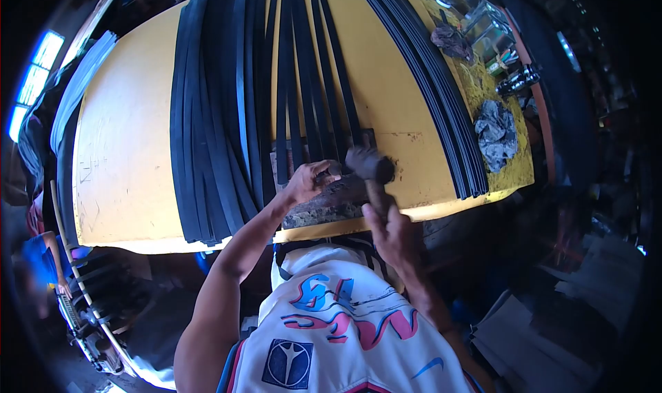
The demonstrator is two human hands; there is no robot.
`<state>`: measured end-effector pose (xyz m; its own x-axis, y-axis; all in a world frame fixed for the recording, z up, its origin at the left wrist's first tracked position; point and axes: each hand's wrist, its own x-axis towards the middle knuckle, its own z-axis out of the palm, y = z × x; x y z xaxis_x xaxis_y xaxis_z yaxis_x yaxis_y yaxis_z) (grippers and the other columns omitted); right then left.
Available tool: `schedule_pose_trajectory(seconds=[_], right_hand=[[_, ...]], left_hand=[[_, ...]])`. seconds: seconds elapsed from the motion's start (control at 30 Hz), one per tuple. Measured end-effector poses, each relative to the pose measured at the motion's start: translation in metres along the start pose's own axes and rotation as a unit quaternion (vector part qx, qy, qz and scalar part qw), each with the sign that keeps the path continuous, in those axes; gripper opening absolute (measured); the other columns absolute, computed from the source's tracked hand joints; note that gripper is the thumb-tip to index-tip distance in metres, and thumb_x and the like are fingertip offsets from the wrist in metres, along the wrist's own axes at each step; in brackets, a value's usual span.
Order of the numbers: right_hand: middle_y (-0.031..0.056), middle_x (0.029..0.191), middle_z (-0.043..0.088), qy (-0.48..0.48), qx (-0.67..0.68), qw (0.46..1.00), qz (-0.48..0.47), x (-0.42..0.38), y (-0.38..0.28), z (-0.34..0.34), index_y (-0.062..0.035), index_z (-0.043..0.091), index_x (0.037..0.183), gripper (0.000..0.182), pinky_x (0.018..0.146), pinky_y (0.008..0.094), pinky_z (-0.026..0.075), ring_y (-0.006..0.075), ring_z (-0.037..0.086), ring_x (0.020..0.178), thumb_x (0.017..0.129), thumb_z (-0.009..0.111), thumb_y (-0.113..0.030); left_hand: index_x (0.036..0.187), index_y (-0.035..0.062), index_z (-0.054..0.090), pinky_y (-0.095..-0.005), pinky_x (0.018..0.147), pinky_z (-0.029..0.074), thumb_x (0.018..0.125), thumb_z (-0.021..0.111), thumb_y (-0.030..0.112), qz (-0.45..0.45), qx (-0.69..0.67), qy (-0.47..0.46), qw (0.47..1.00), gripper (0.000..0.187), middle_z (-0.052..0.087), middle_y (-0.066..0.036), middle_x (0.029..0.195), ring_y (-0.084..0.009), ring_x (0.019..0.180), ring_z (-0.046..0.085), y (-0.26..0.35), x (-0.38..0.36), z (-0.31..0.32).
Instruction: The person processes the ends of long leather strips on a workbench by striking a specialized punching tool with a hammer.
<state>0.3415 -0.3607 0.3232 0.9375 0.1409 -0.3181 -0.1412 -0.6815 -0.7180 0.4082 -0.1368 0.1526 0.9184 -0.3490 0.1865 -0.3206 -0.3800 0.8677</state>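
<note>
My right hand (393, 234) is wrapped round the handle of a hammer (370, 165), whose dark head is raised just right of my left hand. My left hand (314, 181) is closed in a pinch over a dark, worn block (307, 217) at the table's near edge. A short dark tool (334, 166) shows at its fingertips; its lower end is hidden. Several narrow black strips (310, 96) run from the far side of the table to the block, their near ends lying by my left hand.
A thick bunch of black strips (207, 117) covers the left middle of the yellow table (124, 144). Another stack of strips (441, 96) lies to the right, beside crumpled plastic (496, 136) and a dark flashlight-like object (517, 80). Another person (43, 258) is at far left.
</note>
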Motion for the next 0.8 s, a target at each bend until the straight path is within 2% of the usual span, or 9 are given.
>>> schedule_pose_trajectory(seconds=[0.13, 0.23, 0.3, 0.37, 0.43, 0.47, 0.5, 0.6, 0.8], right_hand=[[0.0045, 0.065, 0.051, 0.152, 0.12, 0.933, -0.303, -0.017, -0.073, -0.056, 0.0001, 0.052, 0.095, 0.033, 0.053, 0.0286, 0.046, 0.0138, 0.053, 0.053, 0.098, 0.051, -0.033], [0.0023, 0.061, 0.049, 0.165, 0.184, 0.907, -0.341, -0.017, -0.069, -0.028, -0.0014, 0.052, 0.092, 0.031, 0.051, 0.0259, 0.044, 0.0117, 0.049, 0.049, 0.099, 0.047, -0.031], [0.0224, 0.065, 0.062, 0.059, 0.009, 0.99, -0.124, -0.003, -0.023, 0.019, 0.0035, 0.058, 0.095, 0.041, 0.056, 0.0425, 0.049, 0.0396, 0.064, 0.059, 0.097, 0.053, -0.037], [0.028, 0.09, 0.065, -0.043, -0.087, 0.995, 0.031, 0.018, 0.054, 0.072, 0.0015, 0.053, 0.111, 0.045, 0.07, 0.0499, 0.053, 0.0458, 0.065, 0.087, 0.096, 0.056, -0.04], [0.0315, 0.088, 0.065, 0.027, -0.075, 0.995, -0.064, 0.006, 0.076, 0.074, 0.0016, 0.054, 0.113, 0.046, 0.071, 0.0538, 0.052, 0.0502, 0.063, 0.088, 0.096, 0.056, -0.041], [0.0351, 0.091, 0.063, -0.007, -0.029, 0.999, -0.012, -0.002, 0.061, 0.061, 0.003, 0.054, 0.117, 0.051, 0.073, 0.056, 0.05, 0.0523, 0.061, 0.091, 0.096, 0.056, -0.043], [0.0358, 0.092, 0.062, -0.041, -0.052, 0.996, 0.066, -0.007, 0.065, 0.056, 0.0036, 0.053, 0.122, 0.054, 0.074, 0.0545, 0.05, 0.0517, 0.061, 0.093, 0.095, 0.056, -0.043], [0.0319, 0.081, 0.062, 0.106, -0.013, 0.988, -0.11, -0.002, 0.099, 0.058, 0.0031, 0.055, 0.107, 0.048, 0.066, 0.0527, 0.05, 0.0505, 0.063, 0.082, 0.094, 0.058, -0.043], [0.0354, 0.088, 0.062, -0.016, -0.054, 0.996, 0.063, 0.01, 0.127, 0.052, 0.0044, 0.053, 0.103, 0.052, 0.072, 0.0557, 0.049, 0.0535, 0.061, 0.088, 0.095, 0.053, -0.047]], left_hand=[[0.117, 0.0052, 0.06, -0.043, 0.077, 0.056, 0.089, 0.069, 0.021, 0.025, 0.018, 0.018, 0.999, 0.033, 0.069, -0.019, 0.103, -0.0383, 0.095, 0.067, -0.007, -0.001, 0.005], [0.119, 0.0062, 0.06, -0.0424, 0.079, 0.057, 0.089, 0.068, 0.021, 0.002, 0.007, 0.011, 1.0, 0.034, 0.069, -0.018, 0.105, -0.0379, 0.096, 0.067, -0.004, -0.003, 0.003], [0.119, 0.0043, 0.06, -0.0416, 0.082, 0.056, 0.088, 0.067, 0.014, -0.036, 0.022, -0.008, 0.999, 0.033, 0.068, -0.018, 0.108, -0.0379, 0.099, 0.067, 0.0, -0.001, -0.006], [0.118, 0.0024, 0.061, -0.0407, 0.086, 0.055, 0.086, 0.065, 0.007, -0.08, 0.03, -0.042, 0.995, 0.033, 0.068, -0.018, 0.112, -0.0379, 0.102, 0.067, 0.003, -0.019, 0.008], [0.118, 0.0027, 0.062, -0.0388, 0.083, 0.056, 0.085, 0.065, 0.007, 0.048, 0.062, 0.023, 0.997, 0.034, 0.068, -0.017, 0.107, -0.0382, 0.098, 0.067, -0.012, -0.009, 0.008], [0.118, 0.0037, 0.062, -0.0347, 0.082, 0.055, 0.087, 0.067, 0.013, 0.03, 0.056, -0.004, 0.998, 0.033, 0.068, -0.016, 0.107, -0.0382, 0.099, 0.067, -0.003, -0.01, 0.004], [0.119, 0.0024, 0.062, -0.0324, 0.077, 0.052, 0.092, 0.067, 0.021, -0.16, 0.007, -0.073, 0.984, 0.033, 0.069, -0.013, 0.102, -0.0271, 0.096, 0.069, 0.004, -0.005, 0.003], [0.116, -0.0004, 0.061, -0.0319, 0.071, 0.047, 0.096, 0.064, 0.029, -0.159, -0.11, -0.081, 0.978, 0.035, 0.065, -0.003, 0.088, -0.007, 0.089, 0.057, 0.02, 0.006, 0.007], [0.108, 0.0013, 0.062, -0.03, 0.074, 0.049, 0.096, 0.065, 0.027, -0.098, -0.161, -0.009, 0.982, 0.028, 0.068, -0.006, 0.087, -0.012, 0.082, 0.059, -0.016, 0.033, 0.031]])
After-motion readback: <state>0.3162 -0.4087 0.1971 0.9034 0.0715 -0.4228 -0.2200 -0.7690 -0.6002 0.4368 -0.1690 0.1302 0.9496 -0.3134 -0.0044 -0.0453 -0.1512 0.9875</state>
